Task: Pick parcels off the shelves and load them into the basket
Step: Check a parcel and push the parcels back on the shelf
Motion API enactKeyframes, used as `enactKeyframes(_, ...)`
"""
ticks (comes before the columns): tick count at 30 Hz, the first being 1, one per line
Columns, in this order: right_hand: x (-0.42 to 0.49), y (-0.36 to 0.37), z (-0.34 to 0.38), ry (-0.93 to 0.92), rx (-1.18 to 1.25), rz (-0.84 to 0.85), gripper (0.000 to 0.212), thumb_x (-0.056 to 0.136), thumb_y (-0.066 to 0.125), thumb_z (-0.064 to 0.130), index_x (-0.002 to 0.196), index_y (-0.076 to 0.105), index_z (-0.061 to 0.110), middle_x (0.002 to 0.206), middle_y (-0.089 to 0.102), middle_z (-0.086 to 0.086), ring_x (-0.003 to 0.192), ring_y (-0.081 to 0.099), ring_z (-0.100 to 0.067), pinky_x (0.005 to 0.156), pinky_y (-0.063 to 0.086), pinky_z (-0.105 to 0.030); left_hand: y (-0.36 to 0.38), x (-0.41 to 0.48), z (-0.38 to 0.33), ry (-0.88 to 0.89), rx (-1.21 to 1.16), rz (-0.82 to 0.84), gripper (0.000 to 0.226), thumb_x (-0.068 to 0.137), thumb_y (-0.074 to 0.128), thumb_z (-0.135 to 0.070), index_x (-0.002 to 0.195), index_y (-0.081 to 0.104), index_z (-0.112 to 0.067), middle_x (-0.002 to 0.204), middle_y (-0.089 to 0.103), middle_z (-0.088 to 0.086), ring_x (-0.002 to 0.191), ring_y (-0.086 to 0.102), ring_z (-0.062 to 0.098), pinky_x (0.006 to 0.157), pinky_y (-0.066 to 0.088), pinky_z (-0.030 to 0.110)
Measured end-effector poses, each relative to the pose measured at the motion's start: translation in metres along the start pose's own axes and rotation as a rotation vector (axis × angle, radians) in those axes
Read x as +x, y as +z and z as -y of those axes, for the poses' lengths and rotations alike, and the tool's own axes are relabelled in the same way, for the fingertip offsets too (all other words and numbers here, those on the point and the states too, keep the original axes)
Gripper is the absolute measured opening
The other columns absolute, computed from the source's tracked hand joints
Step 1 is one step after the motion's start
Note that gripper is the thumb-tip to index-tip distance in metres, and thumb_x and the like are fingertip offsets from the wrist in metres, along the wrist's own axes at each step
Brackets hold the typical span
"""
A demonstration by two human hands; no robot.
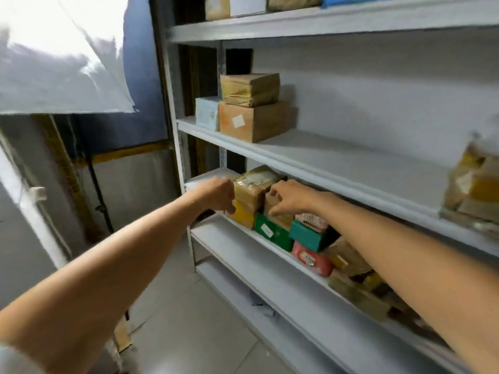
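Brown parcel (252, 188) in curled left grip (216, 194); right grip (290, 197) pinches smaller carton (273, 204); arms outstretched.

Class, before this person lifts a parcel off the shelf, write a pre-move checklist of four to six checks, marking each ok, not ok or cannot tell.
1. Grip of the right hand on the small brown parcel: ok, thumb and fingers pinch it.
2. Grip of the left hand on the taped brown parcel: cannot tell, its curled fingers are hidden.
3. Nothing stacked on either parcel: ok.
4. Base under them, the yellow parcel and green box, flat on the shelf: ok.
5. The basket within reach: cannot tell, not in view.
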State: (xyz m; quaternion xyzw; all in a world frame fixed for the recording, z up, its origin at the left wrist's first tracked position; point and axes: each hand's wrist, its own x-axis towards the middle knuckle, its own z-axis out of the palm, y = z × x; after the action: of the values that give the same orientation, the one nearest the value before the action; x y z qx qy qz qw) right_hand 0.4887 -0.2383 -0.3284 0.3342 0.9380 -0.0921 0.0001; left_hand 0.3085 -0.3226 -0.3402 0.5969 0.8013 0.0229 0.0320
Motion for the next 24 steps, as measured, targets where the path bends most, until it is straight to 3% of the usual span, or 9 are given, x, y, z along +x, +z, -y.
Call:
enactKeyframes(5, -0.011, -0.007, -0.038, 0.273, -0.034, -0.05, 0.051, 0.081, 0.069, 0.038, 0.123, 0.054, 0.012, 0.116, 0.059, -0.008, 0.1, 0.057, -0.023, 0.087, 0.051, -0.039, -0.003, 0.055, -0.027, 0.186, 0.004, 0.03, 0.039, 0.077, 0.075, -0.034, 0.111, 0.066, -0.019, 0.103, 0.065, 0.003, 0.084, 0.061, 0.019, 0.072, 0.052, 0.028)
enactKeyframes(7, -0.017, -0.005, -0.044, 0.376, 0.001, -0.056, 0.051, 0.082, 0.07, 0.037, 0.123, 0.054, 0.013, 0.116, 0.058, -0.006, 0.099, 0.057, -0.021, 0.083, 0.05, -0.037, -0.002, 0.07, -0.029, 0.278, 0.034, 0.027, 0.039, 0.077, 0.075, -0.037, 0.112, 0.066, -0.023, 0.104, 0.061, 0.0, 0.083, 0.057, 0.016, 0.068, 0.051, 0.026)
enactKeyframes(10, -0.027, 0.003, -0.042, 0.502, 0.069, -0.074, 0.047, 0.083, 0.071, 0.033, 0.122, 0.054, 0.014, 0.116, 0.06, -0.003, 0.094, 0.057, -0.017, 0.076, 0.048, -0.031, -0.002, 0.086, -0.031, 0.393, 0.041, 0.013, 0.04, 0.073, 0.076, -0.038, 0.11, 0.066, -0.028, 0.109, 0.062, -0.002, 0.089, 0.057, 0.016, 0.068, 0.047, 0.027)
enactKeyframes(15, -0.061, 0.004, -0.036, 0.668, 0.152, -0.129, 0.036, 0.083, 0.073, 0.028, 0.113, 0.059, 0.016, 0.114, 0.062, 0.006, 0.094, 0.059, -0.012, 0.078, 0.05, -0.027, -0.012, 0.089, -0.063, 0.531, -0.007, 0.089, 0.043, 0.076, 0.075, -0.04, 0.115, 0.06, -0.028, 0.112, 0.062, -0.004, 0.097, 0.058, 0.018, 0.075, 0.047, 0.028)
enactKeyframes(17, -0.084, -0.002, -0.04, 0.753, 0.137, -0.145, 0.034, 0.082, 0.073, 0.032, 0.108, 0.059, 0.017, 0.109, 0.064, -0.001, 0.089, 0.06, -0.015, 0.076, 0.053, -0.03, -0.015, 0.085, -0.084, 0.608, 0.001, 0.072, 0.044, 0.076, 0.074, -0.041, 0.116, 0.062, -0.028, 0.116, 0.063, -0.005, 0.099, 0.059, 0.017, 0.073, 0.045, 0.027)
enactKeyframes(22, -0.155, -0.034, -0.047, 0.917, 0.09, -0.211, 0.06, 0.082, 0.073, 0.037, 0.13, 0.05, 0.011, 0.124, 0.055, -0.008, 0.109, 0.055, -0.025, 0.089, 0.049, -0.036, -0.023, 0.056, -0.149, 0.738, 0.003, 0.055, 0.037, 0.079, 0.071, -0.035, 0.114, 0.064, -0.022, 0.114, 0.062, 0.001, 0.098, 0.059, 0.022, 0.071, 0.047, 0.029)
enactKeyframes(24, -0.184, -0.052, -0.052, 0.966, 0.079, -0.247, 0.065, 0.081, 0.073, 0.039, 0.134, 0.048, 0.012, 0.126, 0.054, -0.007, 0.111, 0.054, -0.025, 0.087, 0.047, -0.034, -0.034, 0.043, -0.176, 0.773, -0.001, 0.03, 0.039, 0.078, 0.072, -0.035, 0.114, 0.063, -0.021, 0.112, 0.063, 0.003, 0.096, 0.06, 0.022, 0.072, 0.049, 0.029)
